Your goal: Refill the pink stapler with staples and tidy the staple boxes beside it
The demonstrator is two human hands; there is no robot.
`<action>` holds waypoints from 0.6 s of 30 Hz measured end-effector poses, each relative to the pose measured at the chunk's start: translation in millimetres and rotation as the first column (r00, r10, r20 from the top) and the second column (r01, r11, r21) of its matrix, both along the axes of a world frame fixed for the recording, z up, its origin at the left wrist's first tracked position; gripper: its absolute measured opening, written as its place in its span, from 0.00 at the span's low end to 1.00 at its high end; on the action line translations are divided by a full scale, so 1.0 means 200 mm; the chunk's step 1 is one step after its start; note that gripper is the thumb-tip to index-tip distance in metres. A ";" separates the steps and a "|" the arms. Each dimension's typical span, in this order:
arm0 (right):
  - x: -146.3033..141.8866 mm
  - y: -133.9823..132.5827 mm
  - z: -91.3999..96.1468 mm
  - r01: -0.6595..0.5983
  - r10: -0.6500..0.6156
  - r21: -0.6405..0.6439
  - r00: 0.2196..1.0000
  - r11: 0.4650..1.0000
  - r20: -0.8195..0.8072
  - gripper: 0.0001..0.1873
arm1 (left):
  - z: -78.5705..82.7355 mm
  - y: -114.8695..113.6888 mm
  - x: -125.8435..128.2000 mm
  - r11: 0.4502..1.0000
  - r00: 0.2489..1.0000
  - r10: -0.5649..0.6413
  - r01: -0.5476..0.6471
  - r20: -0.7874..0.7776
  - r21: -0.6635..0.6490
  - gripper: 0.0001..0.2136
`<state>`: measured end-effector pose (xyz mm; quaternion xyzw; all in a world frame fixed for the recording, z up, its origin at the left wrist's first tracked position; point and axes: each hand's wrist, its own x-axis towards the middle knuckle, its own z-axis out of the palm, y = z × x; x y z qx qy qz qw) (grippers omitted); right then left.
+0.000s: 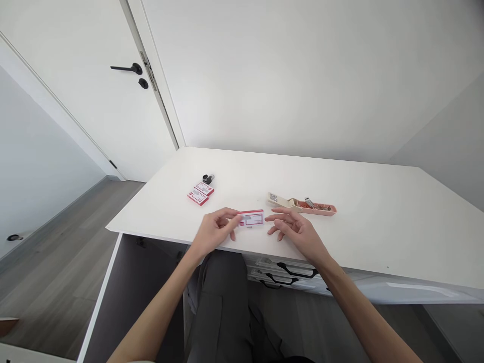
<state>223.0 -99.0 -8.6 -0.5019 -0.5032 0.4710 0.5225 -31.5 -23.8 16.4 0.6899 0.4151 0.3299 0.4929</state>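
No words or numbers can be read. The box [252, 213] in the left hand [215, 229] bears a white label [254, 220] with red marks, too small to make out. Two matching boxes [198, 197] have similar labels, equally illegible. A square patterned mark [273, 197], probably a QR code, stands on the pale flap [282, 202] of the pink case [328, 210].

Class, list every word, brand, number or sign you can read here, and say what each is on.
Readable words, brands or numbers: none.
Held box, in the left hand: label too blurred.
Nearer box and farther box on the table: labels too small.
Pale lid of the pink case: square code pattern, too small.
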 end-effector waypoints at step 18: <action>-0.05 0.00 -0.01 -0.022 0.024 -0.011 0.931 1.000 0.363 0.16 | 0.02 0.21 -0.51 0.725 0.547 0.689 -0.535 -0.475 0.435 0.22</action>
